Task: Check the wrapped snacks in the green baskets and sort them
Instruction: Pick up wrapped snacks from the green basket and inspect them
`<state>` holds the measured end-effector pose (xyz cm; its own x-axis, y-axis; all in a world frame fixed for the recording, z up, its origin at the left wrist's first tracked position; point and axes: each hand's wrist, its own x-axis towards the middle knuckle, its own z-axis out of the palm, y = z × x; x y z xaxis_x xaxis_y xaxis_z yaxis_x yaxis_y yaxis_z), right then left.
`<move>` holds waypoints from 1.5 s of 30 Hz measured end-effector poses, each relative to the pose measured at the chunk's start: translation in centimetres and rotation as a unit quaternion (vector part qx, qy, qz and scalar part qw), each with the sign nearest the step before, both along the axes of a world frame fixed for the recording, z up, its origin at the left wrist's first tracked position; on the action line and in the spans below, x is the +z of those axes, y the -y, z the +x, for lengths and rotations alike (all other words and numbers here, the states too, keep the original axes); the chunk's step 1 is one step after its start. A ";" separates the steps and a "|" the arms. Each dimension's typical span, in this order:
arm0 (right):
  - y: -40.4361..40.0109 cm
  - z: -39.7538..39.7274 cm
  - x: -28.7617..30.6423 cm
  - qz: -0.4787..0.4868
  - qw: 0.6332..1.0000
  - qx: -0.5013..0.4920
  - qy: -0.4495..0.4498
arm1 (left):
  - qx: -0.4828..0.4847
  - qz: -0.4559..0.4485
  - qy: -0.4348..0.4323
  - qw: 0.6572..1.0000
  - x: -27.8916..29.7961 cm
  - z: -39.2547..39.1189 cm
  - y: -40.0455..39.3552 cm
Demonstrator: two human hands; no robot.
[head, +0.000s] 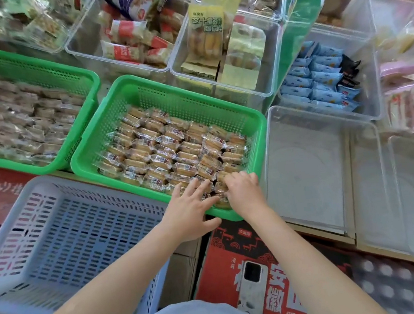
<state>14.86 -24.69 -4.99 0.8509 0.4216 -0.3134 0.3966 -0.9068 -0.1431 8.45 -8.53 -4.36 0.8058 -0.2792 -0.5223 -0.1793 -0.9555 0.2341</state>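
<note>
The green basket (125, 93) in front of me holds rows of wrapped snacks (168, 146), their long sides mostly running left to right. A second green basket (33, 71) sits just beside it to the left; a grey basket (60, 227) is nearest my left arm. Both hands are at the near right corner. My left hand (191, 211) lies spread and flat across the rim and snacks. My right hand (243, 188) curls down onto the snacks there; whether it pinches one I cannot tell.

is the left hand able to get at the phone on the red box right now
Probably yes: the left hand rests open on the green basket rim, holding nothing, and the phone lies uncovered on the red box just below it.
</note>
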 end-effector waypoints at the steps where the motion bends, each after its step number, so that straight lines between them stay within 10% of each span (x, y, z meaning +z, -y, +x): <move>1: 0.0 -0.1 -0.2 -0.003 1.000 0.003 0.004 | 0.001 0.000 -0.001 1.000 0.1 0.0 0.0; 15: 0.2 -0.5 -0.6 0.076 0.993 0.042 0.082 | 0.009 -0.002 -0.005 1.000 0.4 -0.1 0.1; 24: 2.3 -2.2 5.6 0.302 0.938 -0.162 0.050 | 0.099 -0.117 -0.005 0.988 1.6 -0.1 -0.2; 27: 2.6 -3.3 8.4 0.397 0.872 -0.285 0.009 | 0.278 -0.323 -0.027 0.904 3.9 -0.4 0.3; 31: 1.5 -5.2 10.4 0.478 0.770 -0.401 -0.134 | 0.452 -0.599 -0.151 0.644 7.4 -1.2 1.3; 41: 1.4 -8.4 12.7 0.676 0.531 -0.372 -0.350 | 0.434 -0.710 -0.256 0.492 9.8 -4.7 -1.0; 45: 1.0 -9.1 13.1 0.682 0.508 -0.418 -0.319 | 0.462 -0.755 -0.262 0.386 10.1 -6.4 -1.5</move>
